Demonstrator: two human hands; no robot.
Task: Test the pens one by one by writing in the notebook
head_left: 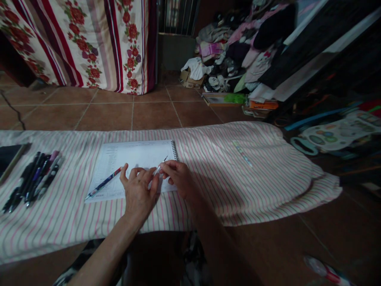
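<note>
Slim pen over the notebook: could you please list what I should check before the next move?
1. The slim pen is held between the left hand and the right hand: ok.
2. Its tip is capped or bare: cannot tell.
3. The notebook lies open and flat on the striped cloth: ok.
4. The blue pen on the page is clear of the left hand: cannot tell, they are very close.
5. The row of pens lies off the notebook: ok.

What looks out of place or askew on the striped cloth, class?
A stray pen lies alone on the striped cloth, far from the row of pens at the other end. A blue pen lies slanted across the notebook edge. The left hand and right hand hold a thin pen.
</note>
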